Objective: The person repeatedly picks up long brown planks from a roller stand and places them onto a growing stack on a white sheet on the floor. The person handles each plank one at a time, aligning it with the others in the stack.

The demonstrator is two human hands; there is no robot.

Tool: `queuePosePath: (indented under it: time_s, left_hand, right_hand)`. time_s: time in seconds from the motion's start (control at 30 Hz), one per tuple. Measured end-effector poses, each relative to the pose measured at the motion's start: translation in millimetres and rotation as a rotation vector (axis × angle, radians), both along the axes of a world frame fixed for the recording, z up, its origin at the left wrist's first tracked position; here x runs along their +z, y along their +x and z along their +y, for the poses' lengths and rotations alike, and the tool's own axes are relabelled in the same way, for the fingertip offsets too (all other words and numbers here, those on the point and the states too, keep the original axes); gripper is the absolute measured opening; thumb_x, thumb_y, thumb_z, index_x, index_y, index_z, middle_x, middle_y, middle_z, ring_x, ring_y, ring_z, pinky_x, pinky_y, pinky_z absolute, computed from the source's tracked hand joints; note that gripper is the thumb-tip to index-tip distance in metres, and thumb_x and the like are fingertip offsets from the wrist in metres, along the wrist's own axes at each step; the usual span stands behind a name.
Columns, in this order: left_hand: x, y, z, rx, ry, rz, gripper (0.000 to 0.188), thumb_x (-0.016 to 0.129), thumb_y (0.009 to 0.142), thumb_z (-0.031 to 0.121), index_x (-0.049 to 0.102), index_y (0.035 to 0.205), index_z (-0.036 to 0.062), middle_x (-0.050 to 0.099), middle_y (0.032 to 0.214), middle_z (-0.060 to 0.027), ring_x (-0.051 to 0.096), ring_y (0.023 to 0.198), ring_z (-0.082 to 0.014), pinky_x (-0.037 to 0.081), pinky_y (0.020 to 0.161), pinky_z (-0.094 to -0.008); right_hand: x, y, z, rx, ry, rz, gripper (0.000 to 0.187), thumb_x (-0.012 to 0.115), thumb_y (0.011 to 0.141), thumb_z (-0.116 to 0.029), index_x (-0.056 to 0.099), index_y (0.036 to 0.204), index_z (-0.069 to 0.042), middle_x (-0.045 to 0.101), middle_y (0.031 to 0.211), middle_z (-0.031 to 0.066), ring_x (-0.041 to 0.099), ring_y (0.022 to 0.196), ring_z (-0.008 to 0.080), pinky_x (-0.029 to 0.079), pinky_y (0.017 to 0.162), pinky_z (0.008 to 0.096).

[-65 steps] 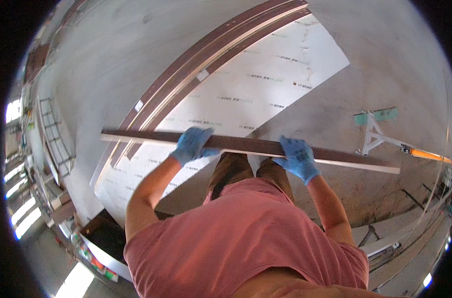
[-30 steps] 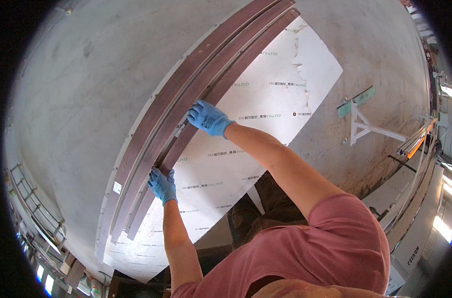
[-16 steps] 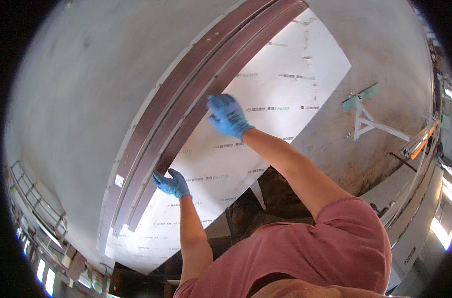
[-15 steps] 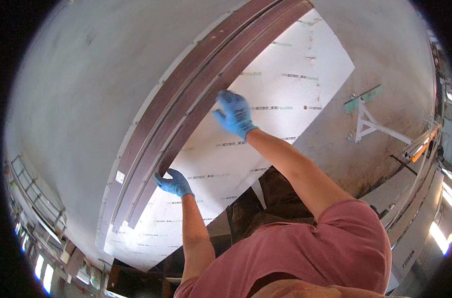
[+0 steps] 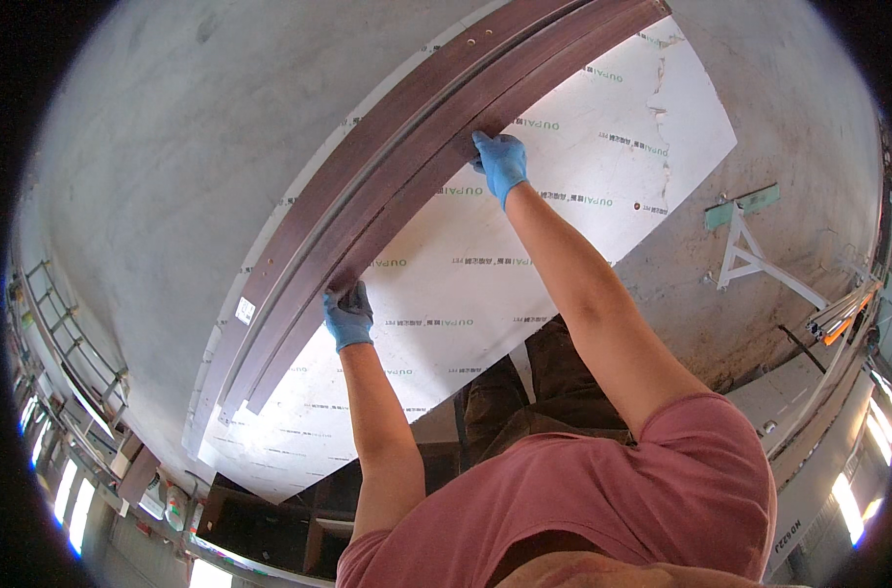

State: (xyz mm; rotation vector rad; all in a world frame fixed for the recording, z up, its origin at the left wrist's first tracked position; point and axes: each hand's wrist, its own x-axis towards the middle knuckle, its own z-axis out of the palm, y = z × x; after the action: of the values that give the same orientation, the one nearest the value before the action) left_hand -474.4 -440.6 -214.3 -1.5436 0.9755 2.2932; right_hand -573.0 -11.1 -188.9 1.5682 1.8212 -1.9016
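Long reddish-brown boards [image 5: 407, 157] with dark grooves along them lie diagonally across a white printed sheet [image 5: 436, 284]. My left hand [image 5: 349, 316], in a blue glove, grips the near edge of the nearest brown board, low along its length. Farther up the same edge, my right hand [image 5: 502, 162], gloved alike, has its fingers curled against the board. Both hands' fingertips are partly hidden at the board's edge. A small white label [image 5: 245, 310] sits on the outer brown board near its lower left end.
A white triangular bracket [image 5: 745, 253] with a green strip [image 5: 742, 206] is on the right. Beyond it are some rods [image 5: 843, 314]. At the far left stands a ladder-like metal frame [image 5: 64, 318]. Below the sheet, a dark open box-like unit [image 5: 255, 519] shows.
My right hand has moved up and away along the board, and its fingers have closed at the edge. My left hand has shifted slightly farther along and grips more tightly. The view has shifted.
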Motion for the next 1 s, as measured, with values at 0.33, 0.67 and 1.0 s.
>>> queuePosePath:
  time_s: [0.33, 0.67, 1.0]
  left_hand:
    - [1.3, -5.3, -9.9, 0.036, 0.025, -0.103, 0.042, 0.063, 0.103, 0.034, 0.060, 0.139, 0.0128, 0.067, 0.139, -0.0144, 0.067, 0.122, -0.0364, 0.061, 0.098, -0.0560]
    - [16.8, -22.7, -1.6, -0.177, -0.081, -0.052, 0.043, 0.060, 0.103, 0.037, 0.062, 0.136, 0.0096, 0.068, 0.135, -0.0137, 0.067, 0.120, -0.0318, 0.060, 0.098, -0.0474]
    - [16.7, 48.8, 23.1, -0.543, -0.295, -0.225, 0.063, 0.060, 0.101, 0.055, 0.052, 0.144, 0.0097, 0.062, 0.136, -0.0112, 0.068, 0.106, -0.0262, 0.055, 0.094, -0.0413]
  right_hand:
    - [2.5, -6.2, 4.1, 0.157, 0.150, -0.113, 0.031, 0.076, 0.093, -0.026, 0.067, 0.086, 0.002, 0.071, 0.078, 0.0134, 0.069, 0.061, 0.0209, 0.055, 0.052, 0.0338]
    - [2.7, 34.4, 9.2, 0.204, 0.085, 0.092, 0.024, 0.072, 0.096, -0.025, 0.069, 0.095, -0.001, 0.071, 0.084, 0.0096, 0.069, 0.073, 0.0194, 0.055, 0.064, 0.0336]
    - [141.1, 313.4, 54.4, 0.164, 0.239, -0.049, 0.040, 0.058, 0.100, -0.032, 0.068, 0.126, -0.003, 0.068, 0.133, 0.0209, 0.064, 0.124, 0.0379, 0.051, 0.108, 0.0452]
